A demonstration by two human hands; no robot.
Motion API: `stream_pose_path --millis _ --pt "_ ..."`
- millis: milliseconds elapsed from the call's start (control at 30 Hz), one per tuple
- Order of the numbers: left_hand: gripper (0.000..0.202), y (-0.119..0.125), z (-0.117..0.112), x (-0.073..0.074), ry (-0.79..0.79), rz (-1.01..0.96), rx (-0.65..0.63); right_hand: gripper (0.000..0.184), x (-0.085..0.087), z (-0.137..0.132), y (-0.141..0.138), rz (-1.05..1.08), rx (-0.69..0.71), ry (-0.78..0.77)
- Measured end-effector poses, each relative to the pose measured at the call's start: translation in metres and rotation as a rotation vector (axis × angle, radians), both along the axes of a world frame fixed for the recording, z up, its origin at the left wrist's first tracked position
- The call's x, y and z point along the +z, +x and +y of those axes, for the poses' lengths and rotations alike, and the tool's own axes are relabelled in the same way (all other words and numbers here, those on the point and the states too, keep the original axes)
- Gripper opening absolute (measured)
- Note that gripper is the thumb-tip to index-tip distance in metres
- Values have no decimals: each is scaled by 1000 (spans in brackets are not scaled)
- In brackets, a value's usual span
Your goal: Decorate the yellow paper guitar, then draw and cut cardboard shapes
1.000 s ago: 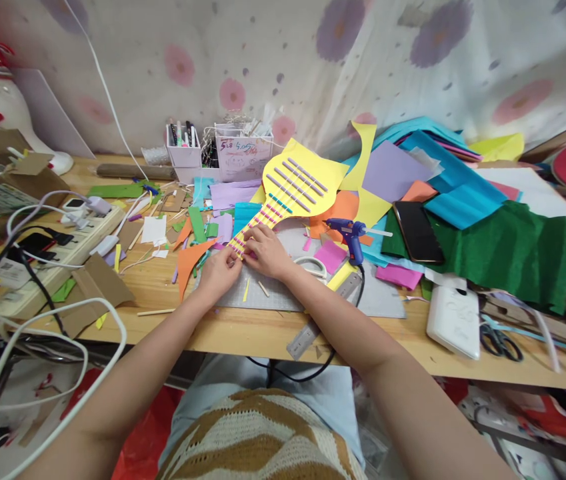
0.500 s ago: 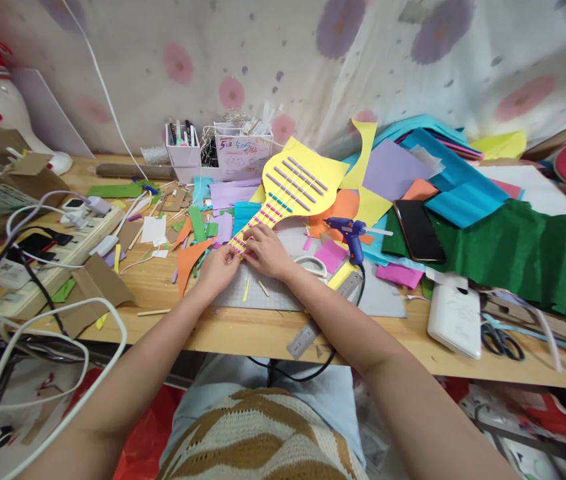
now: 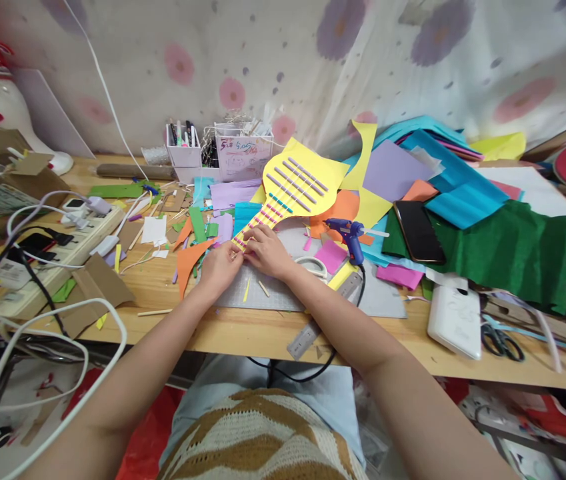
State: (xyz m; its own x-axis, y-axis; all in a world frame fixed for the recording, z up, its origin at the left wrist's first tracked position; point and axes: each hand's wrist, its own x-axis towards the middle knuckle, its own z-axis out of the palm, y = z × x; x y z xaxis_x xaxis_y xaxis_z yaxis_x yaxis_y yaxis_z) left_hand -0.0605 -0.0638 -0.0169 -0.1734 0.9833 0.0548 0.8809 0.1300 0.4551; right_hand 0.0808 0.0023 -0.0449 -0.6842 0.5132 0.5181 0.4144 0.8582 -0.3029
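Note:
A yellow paper lute (image 3: 297, 181) lies slanted on the cutting mat (image 3: 283, 300), its wide body pointing away to the right. Lilac strips cross the body, pink strips cross the narrow neck, and pale strings run along its length. At the near end of the neck, my left hand (image 3: 221, 268) is closed in a pinch on the lute. My right hand (image 3: 266, 253) bends over the neck beside it, fingers closed on the lute and fingertips close to the left ones. Both hands cover the neck's tip, so the exact point of contact is hidden.
Right of the lute rests a blue glue gun (image 3: 347, 237) with its black cord. A steel ruler (image 3: 305, 339) lies under my right forearm. Further right are a phone (image 3: 420, 230), a white power bank (image 3: 455, 317) and scissors (image 3: 503, 342). Paper scraps and a power strip (image 3: 70, 253) lie left.
My left hand has shifted slightly right and closer to my right hand at the end of the neck. The lute has hardly moved.

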Motion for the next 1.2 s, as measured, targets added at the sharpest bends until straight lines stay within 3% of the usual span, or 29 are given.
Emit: stream_pose_path --millis 133,233,467,933,1200 --pt "26 0 6 3 18 166 -95 13 0 0 0 5 2 12" --pt "23 -3 11 5 25 140 -135 11 -1 0 0 17 -21 7" --pt "20 -16 8 -1 45 -119 -90 14 1 -2 3 36 -38 9" --pt "18 -12 -1 2 -5 -194 -36 14 3 0 1 -5 -62 45" --pt "26 -9 0 4 -50 -100 26 18 9 0 3 -35 -108 13"
